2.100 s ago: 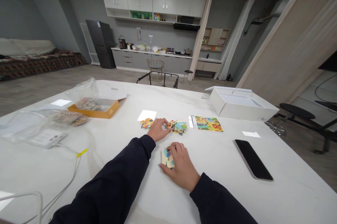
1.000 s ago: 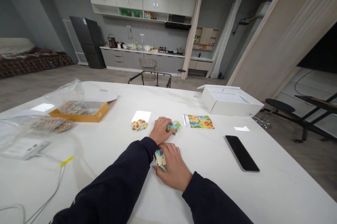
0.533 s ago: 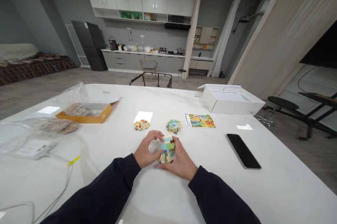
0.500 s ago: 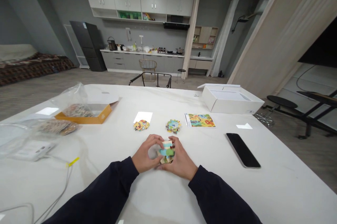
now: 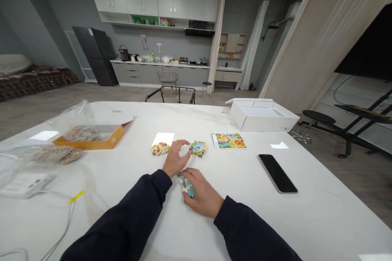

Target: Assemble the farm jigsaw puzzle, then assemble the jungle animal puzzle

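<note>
Two hands: left hand (image 5: pixel 175 159) half open, fingers curved, holding nothing, just above right hand.
Grip: right hand (image 5: pixel 202 194) clasps joined jigsaw pieces (image 5: pixel 186 186) at its thumb side, against the tabletop.
Piles: yellow pile (image 5: pixel 160 149) and blue-green pile (image 5: pixel 198 148) lie either side of left hand's fingertips.
Surface: white table (image 5: pixel 269 228), printed picture card (image 5: pixel 228 141), black smartphone (image 5: pixel 277 173).
Room: kitchen counter (image 5: pixel 159 61) beyond.

Jigsaw pieces (image 5: pixel 187 187) stacked, blue-and-cream, tilted on edge.
</note>
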`<state>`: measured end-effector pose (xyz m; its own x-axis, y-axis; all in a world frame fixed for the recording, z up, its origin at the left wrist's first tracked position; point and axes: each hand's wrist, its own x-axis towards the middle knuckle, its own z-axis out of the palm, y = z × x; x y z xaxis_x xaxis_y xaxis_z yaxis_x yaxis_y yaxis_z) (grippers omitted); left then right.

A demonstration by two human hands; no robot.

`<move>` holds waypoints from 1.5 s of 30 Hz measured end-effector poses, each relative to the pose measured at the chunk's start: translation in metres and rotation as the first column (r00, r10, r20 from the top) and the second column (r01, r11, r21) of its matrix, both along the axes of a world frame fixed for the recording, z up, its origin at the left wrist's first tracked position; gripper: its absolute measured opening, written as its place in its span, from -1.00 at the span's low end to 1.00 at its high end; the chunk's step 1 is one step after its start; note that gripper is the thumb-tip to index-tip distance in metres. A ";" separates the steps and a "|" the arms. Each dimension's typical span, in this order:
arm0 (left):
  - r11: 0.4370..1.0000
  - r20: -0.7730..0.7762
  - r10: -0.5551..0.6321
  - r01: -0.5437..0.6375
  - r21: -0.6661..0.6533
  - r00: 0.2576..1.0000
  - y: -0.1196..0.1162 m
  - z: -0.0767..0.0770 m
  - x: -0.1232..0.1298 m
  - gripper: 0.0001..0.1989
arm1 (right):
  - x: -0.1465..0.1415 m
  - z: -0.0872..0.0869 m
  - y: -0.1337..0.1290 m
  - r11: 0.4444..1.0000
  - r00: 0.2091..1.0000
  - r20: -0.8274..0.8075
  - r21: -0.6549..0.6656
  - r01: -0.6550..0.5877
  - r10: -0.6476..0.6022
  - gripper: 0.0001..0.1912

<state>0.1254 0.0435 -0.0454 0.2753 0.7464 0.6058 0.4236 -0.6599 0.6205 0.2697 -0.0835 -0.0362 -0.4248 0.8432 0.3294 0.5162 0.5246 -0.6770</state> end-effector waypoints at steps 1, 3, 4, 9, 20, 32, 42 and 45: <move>1.000 -0.008 -0.008 0.008 0.008 1.000 0.008 -0.002 0.007 -0.68 | 0.000 0.000 0.000 1.000 1.000 0.014 0.003 -0.004 0.004 -0.42; 1.000 -0.038 -0.030 0.031 0.006 0.999 0.021 -0.005 0.019 -0.60 | 0.001 -0.001 0.001 1.000 1.000 0.030 0.001 0.006 -0.006 -0.50; 0.999 -0.057 -0.040 0.040 0.001 0.998 0.025 -0.007 0.024 -0.59 | 0.001 -0.002 0.001 1.000 0.999 0.034 -0.004 0.012 -0.012 -0.53; 0.999 -0.059 -0.047 0.046 -0.021 0.997 0.028 -0.010 0.032 -0.66 | 0.002 -0.004 0.002 1.000 0.999 0.033 -0.021 0.019 -0.019 -0.51; 0.884 0.016 0.456 -0.455 0.107 0.890 0.027 -0.006 -0.054 -0.73 | 0.005 -0.004 0.001 0.999 1.000 0.028 -0.036 -0.009 0.010 -0.31; 0.984 -0.169 0.122 -0.098 0.147 0.978 0.007 0.000 0.003 -0.71 | 0.002 -0.002 0.002 1.000 0.999 0.019 -0.014 0.028 -0.028 -0.34; 0.994 -0.094 0.089 -0.083 0.064 0.992 0.020 -0.013 0.030 -0.72 | 0.001 -0.004 0.005 1.000 0.999 -0.019 -0.010 0.025 -0.025 -0.40; 0.994 -0.088 0.104 -0.102 0.034 0.991 0.018 -0.013 0.030 -0.77 | 0.001 -0.004 0.005 1.000 0.999 -0.017 -0.009 0.026 -0.027 -0.40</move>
<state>0.1552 0.0615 -0.0589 0.2524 0.7556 0.6044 0.5435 -0.6275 0.5575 0.2707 -0.0783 -0.0400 -0.3966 0.8571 0.3287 0.5180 0.5046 -0.6907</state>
